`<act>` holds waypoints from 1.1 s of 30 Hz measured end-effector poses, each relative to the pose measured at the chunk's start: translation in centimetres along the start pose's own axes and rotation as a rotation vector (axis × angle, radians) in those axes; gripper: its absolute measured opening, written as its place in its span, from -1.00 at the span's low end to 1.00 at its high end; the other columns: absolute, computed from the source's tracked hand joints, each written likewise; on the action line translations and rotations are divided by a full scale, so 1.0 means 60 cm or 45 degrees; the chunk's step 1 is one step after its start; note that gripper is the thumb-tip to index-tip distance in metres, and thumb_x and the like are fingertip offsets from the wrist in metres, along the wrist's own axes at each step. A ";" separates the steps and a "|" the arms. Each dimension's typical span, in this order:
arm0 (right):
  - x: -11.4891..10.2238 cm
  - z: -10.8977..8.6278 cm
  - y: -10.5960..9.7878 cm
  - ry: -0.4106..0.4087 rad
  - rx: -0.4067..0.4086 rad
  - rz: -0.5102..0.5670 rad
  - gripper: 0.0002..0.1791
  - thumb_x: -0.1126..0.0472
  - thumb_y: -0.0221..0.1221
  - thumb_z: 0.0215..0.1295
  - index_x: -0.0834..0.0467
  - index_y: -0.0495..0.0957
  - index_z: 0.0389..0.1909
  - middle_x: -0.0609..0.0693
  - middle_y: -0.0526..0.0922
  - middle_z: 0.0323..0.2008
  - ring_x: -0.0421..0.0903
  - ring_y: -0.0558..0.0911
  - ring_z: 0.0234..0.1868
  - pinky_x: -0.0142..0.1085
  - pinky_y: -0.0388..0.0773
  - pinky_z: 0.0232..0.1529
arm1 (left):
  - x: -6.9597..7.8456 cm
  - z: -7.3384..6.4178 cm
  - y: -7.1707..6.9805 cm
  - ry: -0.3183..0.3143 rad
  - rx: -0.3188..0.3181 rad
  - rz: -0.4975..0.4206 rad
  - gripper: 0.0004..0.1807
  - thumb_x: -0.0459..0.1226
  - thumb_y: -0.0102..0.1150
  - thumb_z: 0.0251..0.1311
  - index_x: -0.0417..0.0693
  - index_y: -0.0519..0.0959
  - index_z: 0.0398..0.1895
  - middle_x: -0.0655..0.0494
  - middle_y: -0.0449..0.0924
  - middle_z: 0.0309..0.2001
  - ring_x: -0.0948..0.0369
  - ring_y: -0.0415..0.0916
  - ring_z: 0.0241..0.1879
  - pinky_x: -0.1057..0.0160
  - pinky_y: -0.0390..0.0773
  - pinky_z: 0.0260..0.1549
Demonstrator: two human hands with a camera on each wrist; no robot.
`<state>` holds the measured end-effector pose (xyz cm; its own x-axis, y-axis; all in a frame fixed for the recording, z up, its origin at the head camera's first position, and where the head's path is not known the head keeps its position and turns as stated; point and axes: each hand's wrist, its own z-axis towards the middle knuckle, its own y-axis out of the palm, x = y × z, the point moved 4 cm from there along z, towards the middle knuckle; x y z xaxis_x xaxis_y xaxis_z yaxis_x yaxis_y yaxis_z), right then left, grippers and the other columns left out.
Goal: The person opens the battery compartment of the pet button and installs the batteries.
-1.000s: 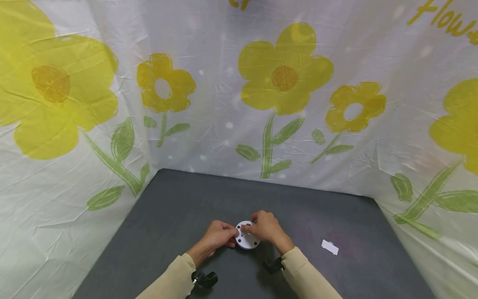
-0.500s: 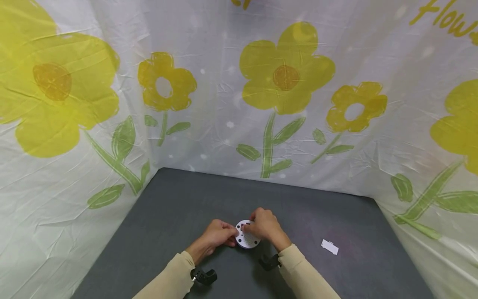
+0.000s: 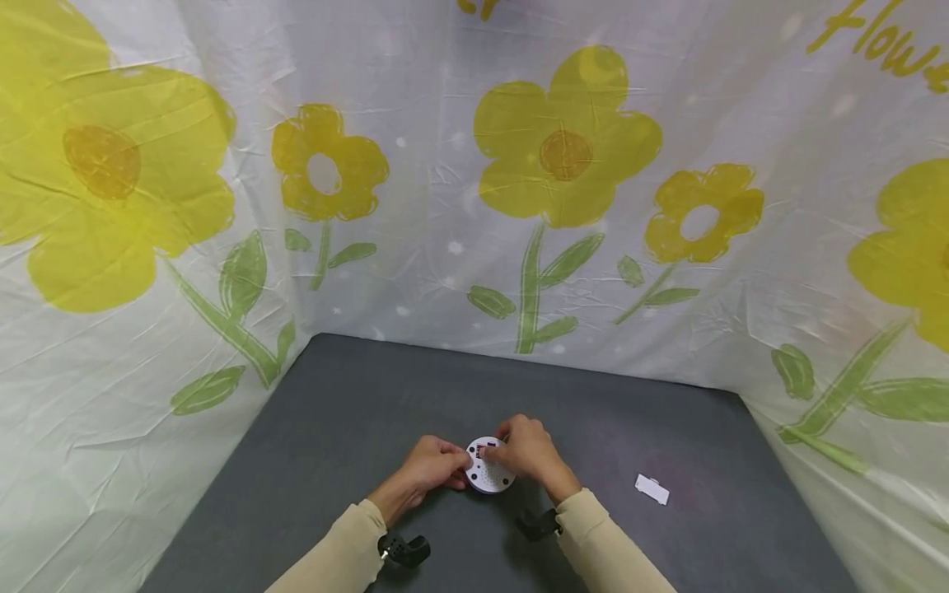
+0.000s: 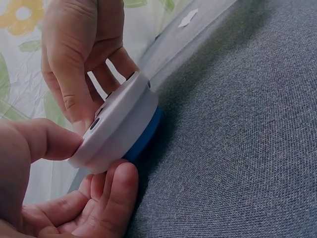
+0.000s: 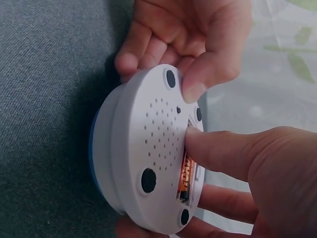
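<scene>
A round white battery-powered device (image 3: 493,478) is held bottom up over the dark table, its perforated face showing small holes and black round feet in the right wrist view. Blue edging shows on its lower side in the left wrist view. My left hand (image 3: 432,464) pinches the rim, thumb on the face and fingers beneath. My right hand (image 3: 530,451) curls its fingers round the opposite rim. Its thumb presses into the open battery compartment, where an orange and black battery (image 5: 185,176) lies. The thumb covers part of the compartment.
A small white battery cover (image 3: 652,488) with tabs lies on the dark grey tabletop (image 3: 356,387), right of the hands. A white curtain (image 3: 430,272) printed with yellow flowers encloses the table's back and sides. Black camera mounts (image 3: 404,549) sit at both wrists.
Both hands keep their hold on the device at nearly the same spot. The right thumb shifts slightly, and more of the battery compartment shows. The view shifts a little.
</scene>
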<state>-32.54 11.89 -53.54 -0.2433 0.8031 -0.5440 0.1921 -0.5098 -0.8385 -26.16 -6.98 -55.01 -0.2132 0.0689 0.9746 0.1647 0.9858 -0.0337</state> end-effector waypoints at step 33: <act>0.020 -0.093 -0.167 0.116 0.049 -0.088 -0.71 0.16 0.54 0.25 0.22 0.81 -0.08 0.05 0.83 -0.15 0.06 0.78 -0.11 0.07 0.77 -0.04 | 0.002 -0.003 0.002 -0.017 0.010 0.003 -0.75 -0.43 0.31 0.18 -0.48 0.73 -0.15 -0.01 0.74 -0.38 0.26 0.67 -0.46 0.32 0.80 -0.42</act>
<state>-29.46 19.67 -45.61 -0.1670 0.8606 -0.4812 0.1406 -0.4622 -0.8755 -25.97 -6.86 -54.87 -0.2256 0.0730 0.9715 0.1578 0.9868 -0.0375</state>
